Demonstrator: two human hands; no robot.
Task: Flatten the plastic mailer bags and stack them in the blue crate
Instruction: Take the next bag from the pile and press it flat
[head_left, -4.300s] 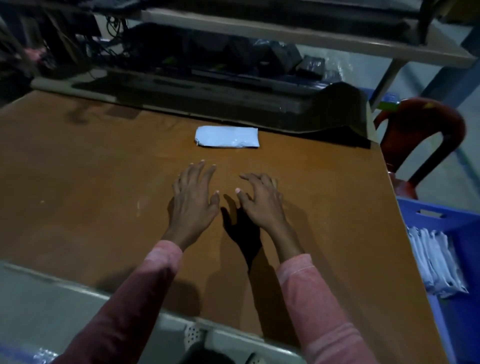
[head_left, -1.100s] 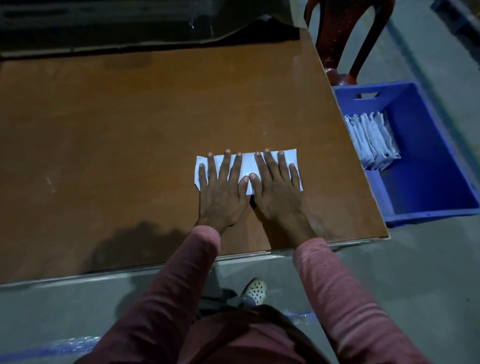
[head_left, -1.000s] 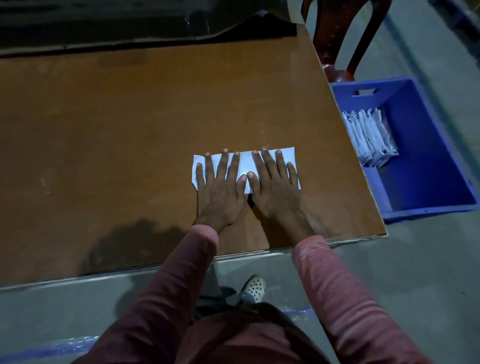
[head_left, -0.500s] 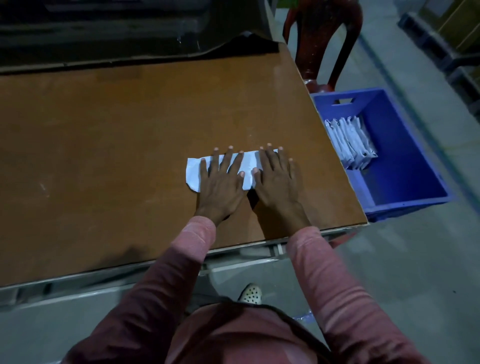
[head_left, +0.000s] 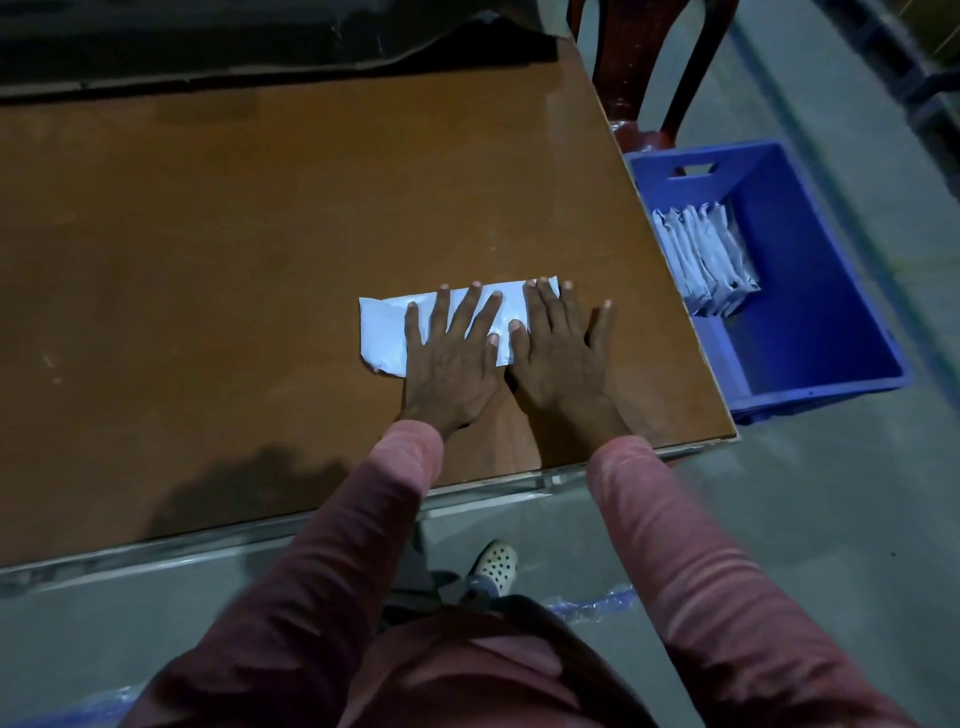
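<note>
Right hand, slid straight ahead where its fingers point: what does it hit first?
The right hand lies partly on the mailer bag; beyond it only bare table, then probably the dark cover at the far edge, left of the red chair. Depth there is unclear.

Single head-worn view, steeply downward over the table (head_left: 208, 260), close.

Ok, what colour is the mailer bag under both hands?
White plastic mailer bag; clearest in the head view.
</note>
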